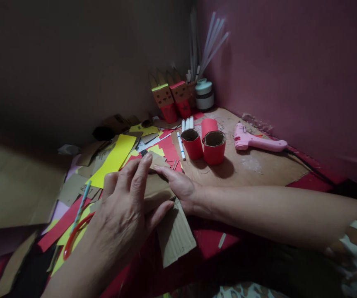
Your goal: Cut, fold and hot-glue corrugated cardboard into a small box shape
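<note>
A folded piece of brown cardboard (159, 189) lies between my two hands. My left hand (125, 207) is over its near side, fingers across the top and thumb along the lower edge. Behind and under its right side is my right hand (181, 187), its thumb stretched along the far edge and its other fingers hidden. A longer corrugated strip (177, 238) sticks out below them toward me; whether it is part of the same piece I cannot tell. Beyond my right hand stand red paper-covered cardboard tubes (214, 153), beside a white marker (181, 145).
A pink glue gun (259, 141) with a cord lies on the wooden board (259, 165) at right. Paper scraps and a yellow sheet (113, 159) cover the left, with orange-handled scissors (73, 236) and a pencil (81, 205). Decorated holders (169, 103) and a jar (204, 95) stand behind.
</note>
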A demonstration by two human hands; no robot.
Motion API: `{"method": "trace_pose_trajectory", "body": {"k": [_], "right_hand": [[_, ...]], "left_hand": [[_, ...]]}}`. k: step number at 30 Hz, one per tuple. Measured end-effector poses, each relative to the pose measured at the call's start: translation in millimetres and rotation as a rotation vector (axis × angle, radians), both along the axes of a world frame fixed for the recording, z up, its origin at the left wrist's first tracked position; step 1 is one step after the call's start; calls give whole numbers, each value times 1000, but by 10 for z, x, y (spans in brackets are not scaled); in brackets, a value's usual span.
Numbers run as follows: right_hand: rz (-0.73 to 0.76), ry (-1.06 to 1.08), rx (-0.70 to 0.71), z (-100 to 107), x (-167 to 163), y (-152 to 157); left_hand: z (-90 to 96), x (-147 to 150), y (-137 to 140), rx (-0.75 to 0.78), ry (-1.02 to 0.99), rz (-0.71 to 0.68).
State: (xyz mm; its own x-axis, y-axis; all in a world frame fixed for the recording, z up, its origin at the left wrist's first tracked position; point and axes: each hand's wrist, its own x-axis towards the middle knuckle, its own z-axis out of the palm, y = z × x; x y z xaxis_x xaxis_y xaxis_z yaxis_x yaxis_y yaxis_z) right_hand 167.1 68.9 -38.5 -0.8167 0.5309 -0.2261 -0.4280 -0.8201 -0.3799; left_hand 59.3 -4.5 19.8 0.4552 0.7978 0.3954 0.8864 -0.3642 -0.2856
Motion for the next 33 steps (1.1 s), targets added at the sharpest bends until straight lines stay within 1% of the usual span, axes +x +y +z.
{"method": "trace_pose_trajectory", "body": {"k": [3, 8, 13, 15, 21, 23, 26, 29, 33], "right_hand": [[12, 7, 29, -13, -12, 6], [-53, -50, 33, -17, -10, -4], [46, -15, 10, -9, 7, 2], [52, -11, 12, -7, 14, 3], [-36, -87, -3, 21, 13, -24], [-105, -146, -1, 35, 10, -41], [-195, -209, 41, 46, 8, -64], [-160, -155, 50, 43, 3, -71], [-116, -123, 31, 27, -10, -61]], "left_hand": [[-5, -31, 10, -8, -29, -9], [66, -30, 16, -44, -24, -19], [146, -34, 19, -52, 30, -53], [155, -48, 13, -57, 33, -59], [143, -31, 7, -41, 63, -11], [156, 0, 6, -41, 75, -15], [194, 45, -13, -53, 104, -34], [210, 61, -37, -55, 109, -46], [178, 39, -32, -46, 78, -61]]}}
